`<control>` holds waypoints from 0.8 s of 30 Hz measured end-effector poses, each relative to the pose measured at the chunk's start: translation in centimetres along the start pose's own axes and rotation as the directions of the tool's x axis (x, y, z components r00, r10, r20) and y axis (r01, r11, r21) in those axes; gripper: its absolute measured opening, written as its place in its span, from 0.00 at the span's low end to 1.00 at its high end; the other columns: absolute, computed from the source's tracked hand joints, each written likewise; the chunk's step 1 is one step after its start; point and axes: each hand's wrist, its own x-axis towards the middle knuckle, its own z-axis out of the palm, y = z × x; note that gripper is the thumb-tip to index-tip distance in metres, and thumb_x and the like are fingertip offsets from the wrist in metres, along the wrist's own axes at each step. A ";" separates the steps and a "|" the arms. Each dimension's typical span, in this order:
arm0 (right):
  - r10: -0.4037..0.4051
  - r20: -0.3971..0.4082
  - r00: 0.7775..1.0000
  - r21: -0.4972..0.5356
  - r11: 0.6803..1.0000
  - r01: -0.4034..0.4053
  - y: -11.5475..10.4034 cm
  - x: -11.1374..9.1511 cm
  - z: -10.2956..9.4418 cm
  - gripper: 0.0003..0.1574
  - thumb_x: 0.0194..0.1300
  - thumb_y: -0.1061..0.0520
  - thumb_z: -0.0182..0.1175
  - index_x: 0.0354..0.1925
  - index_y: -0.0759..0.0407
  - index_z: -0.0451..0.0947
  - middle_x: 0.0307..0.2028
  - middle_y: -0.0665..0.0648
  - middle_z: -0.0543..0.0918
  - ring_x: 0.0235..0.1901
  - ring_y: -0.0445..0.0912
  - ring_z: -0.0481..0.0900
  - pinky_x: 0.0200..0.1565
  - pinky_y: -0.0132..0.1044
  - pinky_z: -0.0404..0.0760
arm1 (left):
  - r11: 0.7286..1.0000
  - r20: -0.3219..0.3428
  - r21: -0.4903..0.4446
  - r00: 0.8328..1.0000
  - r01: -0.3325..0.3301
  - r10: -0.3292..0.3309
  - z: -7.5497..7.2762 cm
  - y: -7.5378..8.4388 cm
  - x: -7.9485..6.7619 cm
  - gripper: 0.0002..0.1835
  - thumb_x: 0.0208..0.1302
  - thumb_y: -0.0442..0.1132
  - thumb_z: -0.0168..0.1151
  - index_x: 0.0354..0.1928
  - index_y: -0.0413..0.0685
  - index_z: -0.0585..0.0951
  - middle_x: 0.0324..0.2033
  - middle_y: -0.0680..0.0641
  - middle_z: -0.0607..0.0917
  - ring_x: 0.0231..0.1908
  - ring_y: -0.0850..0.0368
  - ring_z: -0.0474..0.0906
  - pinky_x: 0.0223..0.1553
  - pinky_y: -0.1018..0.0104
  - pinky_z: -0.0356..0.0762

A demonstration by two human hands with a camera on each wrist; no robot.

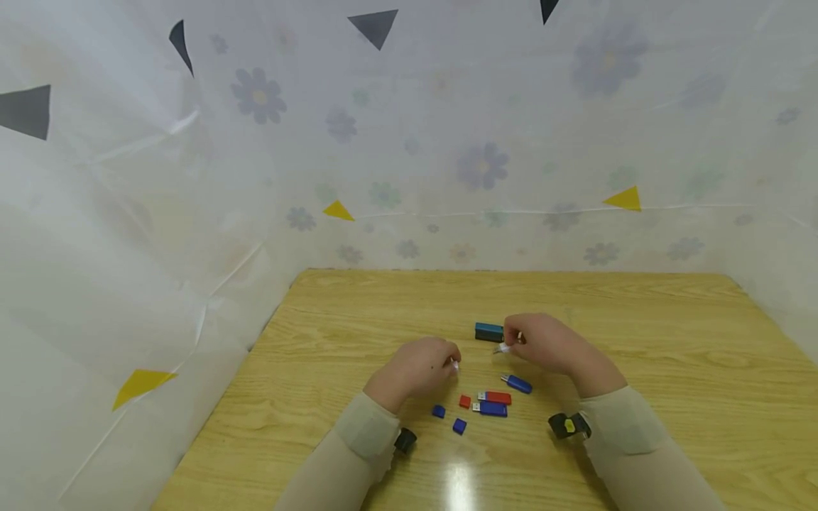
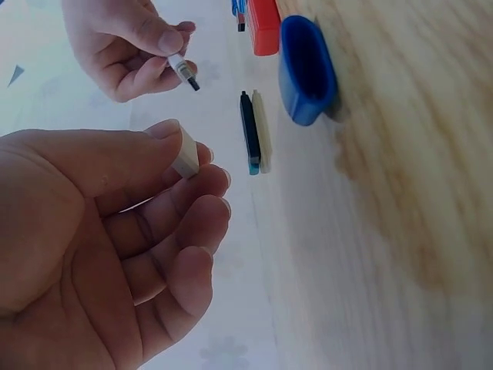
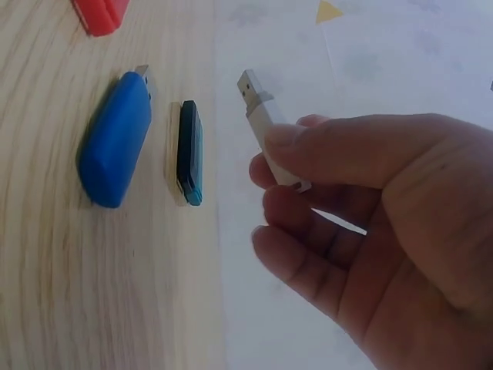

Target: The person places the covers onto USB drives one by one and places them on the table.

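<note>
My left hand (image 1: 415, 365) pinches a small white cap (image 2: 186, 156) between thumb and index finger, above the table. To its right, my right hand (image 1: 543, 344) holds a white USB flash drive (image 3: 266, 123) by its body. The drive's metal plug is bare and points toward the left hand, with a gap between plug and cap. A dark teal block (image 1: 488, 332) lies just beyond the right hand. Nearer to me lie an uncapped blue USB flash drive (image 1: 517, 384), a red USB flash drive (image 1: 498, 398) and another blue USB flash drive (image 1: 491, 409), plugs facing left.
A red cap (image 1: 465, 402) and two blue caps, one at the left (image 1: 438, 411) and one nearer (image 1: 459, 426), lie on the wooden table (image 1: 358, 305). Black wrist cameras sit under both sleeves. A flower-patterned white sheet (image 1: 409, 142) hangs behind and at the sides.
</note>
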 end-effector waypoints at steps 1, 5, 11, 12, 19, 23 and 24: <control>-0.002 -0.003 1.000 -0.001 1.000 0.002 -0.1 0.0 0.0 0.11 0.69 0.62 0.62 0.32 0.47 0.74 0.31 0.46 0.77 0.26 0.43 0.71 0.31 0.40 0.72 | 1.000 -0.005 0.004 1.000 0.000 0.000 0.0 0.0 0.0 0.13 0.77 0.44 0.57 0.56 0.53 0.84 0.48 0.55 0.86 0.48 0.60 0.82 0.49 0.61 0.79; -0.031 -0.016 0.999 0.005 0.999 0.031 -0.4 0.1 0.1 0.12 0.70 0.62 0.63 0.32 0.46 0.74 0.29 0.45 0.77 0.24 0.42 0.70 0.28 0.39 0.71 | 1.000 -0.023 0.021 1.000 0.001 -0.001 0.1 0.0 0.2 0.13 0.77 0.44 0.57 0.56 0.54 0.84 0.48 0.55 0.86 0.48 0.60 0.82 0.49 0.62 0.79; -0.076 -0.038 0.996 0.016 0.997 0.076 -1.1 0.1 0.2 0.12 0.70 0.61 0.63 0.32 0.45 0.74 0.27 0.44 0.75 0.22 0.40 0.67 0.25 0.36 0.68 | 1.000 -0.043 0.008 0.999 0.012 -0.011 -0.1 0.0 0.3 0.13 0.76 0.45 0.58 0.55 0.53 0.84 0.45 0.55 0.85 0.43 0.62 0.81 0.46 0.62 0.79; -0.085 -0.040 0.996 0.018 0.996 0.086 -1.2 0.1 0.2 0.12 0.69 0.62 0.62 0.33 0.45 0.74 0.27 0.45 0.75 0.21 0.40 0.66 0.25 0.36 0.68 | 1.000 -0.048 0.007 0.999 0.011 -0.010 -0.1 0.0 0.3 0.13 0.76 0.45 0.58 0.56 0.53 0.84 0.45 0.55 0.85 0.42 0.62 0.80 0.45 0.63 0.79; -0.123 -0.065 0.990 -0.002 0.992 0.123 -1.7 0.1 0.2 0.13 0.70 0.62 0.63 0.33 0.44 0.75 0.25 0.43 0.73 0.22 0.39 0.66 0.26 0.36 0.69 | 1.000 -0.091 0.016 0.996 0.004 -0.003 -0.1 0.2 0.3 0.13 0.75 0.45 0.60 0.55 0.53 0.84 0.43 0.55 0.84 0.38 0.64 0.79 0.40 0.65 0.79; -0.152 -0.085 0.985 -0.006 0.988 0.152 -2.1 0.2 0.2 0.13 0.69 0.62 0.64 0.32 0.44 0.75 0.26 0.42 0.72 0.24 0.39 0.67 0.29 0.36 0.70 | 1.000 -0.107 0.016 0.994 -0.005 0.007 -0.1 0.4 0.3 0.13 0.75 0.46 0.60 0.55 0.53 0.84 0.41 0.55 0.83 0.36 0.64 0.78 0.37 0.67 0.78; -0.156 -0.088 0.984 -0.003 0.988 0.156 -2.2 0.2 0.2 0.14 0.69 0.62 0.64 0.32 0.44 0.75 0.26 0.42 0.72 0.24 0.39 0.67 0.29 0.37 0.70 | 1.000 -0.112 0.015 0.994 -0.008 0.010 -0.1 0.4 0.3 0.13 0.75 0.46 0.60 0.55 0.52 0.84 0.40 0.56 0.82 0.35 0.64 0.77 0.36 0.67 0.77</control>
